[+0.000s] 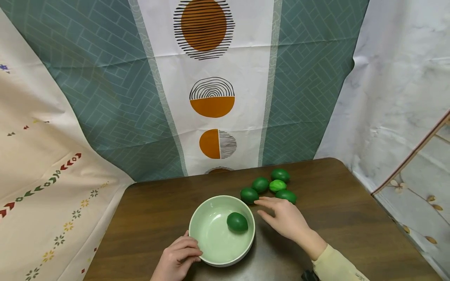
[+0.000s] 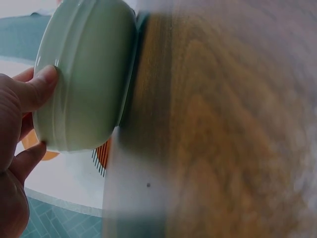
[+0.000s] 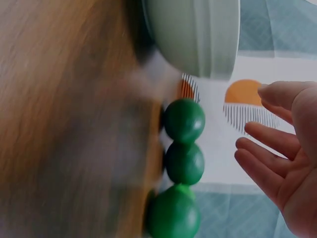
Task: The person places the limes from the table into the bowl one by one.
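A pale green bowl (image 1: 215, 249) stands on the table, with one dark green lime (image 1: 237, 222) inside it. At the bowl's near left side, my left hand (image 1: 178, 255) holds the rim; in the left wrist view its fingertips (image 2: 47, 77) press the outer wall. My right hand (image 1: 283, 216) hovers just right of the bowl, fingers extended and parted, holding nothing. Right beyond its fingertips lies a dark green lime (image 1: 249, 195). More limes cluster behind: dark ones (image 1: 260, 184) and a brighter green one (image 1: 277, 185). The right wrist view shows several of them in a line (image 3: 184, 163).
The brown wooden table (image 1: 158, 218) reaches back to a hanging cloth (image 1: 242, 150) printed with orange circles. A cream patterned cloth (image 1: 42, 156) hangs at the left, and a marbled white one (image 1: 386, 97) at the right.
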`<move>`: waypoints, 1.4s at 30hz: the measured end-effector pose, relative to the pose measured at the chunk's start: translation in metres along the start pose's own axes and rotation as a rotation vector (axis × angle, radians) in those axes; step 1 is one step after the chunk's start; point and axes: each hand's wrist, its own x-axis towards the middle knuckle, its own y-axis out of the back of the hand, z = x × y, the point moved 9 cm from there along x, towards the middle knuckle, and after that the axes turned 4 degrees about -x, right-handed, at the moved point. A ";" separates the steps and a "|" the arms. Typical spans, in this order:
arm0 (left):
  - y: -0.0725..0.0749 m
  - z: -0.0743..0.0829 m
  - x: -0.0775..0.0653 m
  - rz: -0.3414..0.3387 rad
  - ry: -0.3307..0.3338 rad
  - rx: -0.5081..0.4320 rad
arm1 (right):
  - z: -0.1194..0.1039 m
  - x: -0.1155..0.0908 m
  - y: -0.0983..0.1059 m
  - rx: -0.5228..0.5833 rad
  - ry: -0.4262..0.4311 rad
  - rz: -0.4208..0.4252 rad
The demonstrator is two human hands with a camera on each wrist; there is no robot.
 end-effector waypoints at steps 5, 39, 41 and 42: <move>0.000 -0.001 -0.001 0.002 0.007 -0.008 | 0.021 -0.005 0.003 -0.007 -0.067 -0.004; -0.001 -0.003 -0.002 -0.032 -0.001 0.004 | 0.112 -0.015 -0.003 -0.132 -0.208 -0.083; -0.002 -0.004 -0.004 -0.033 0.007 0.009 | 0.112 -0.015 -0.004 -0.128 -0.214 -0.086; -0.002 -0.004 -0.004 -0.035 0.013 0.009 | 0.112 -0.015 -0.005 -0.126 -0.218 -0.088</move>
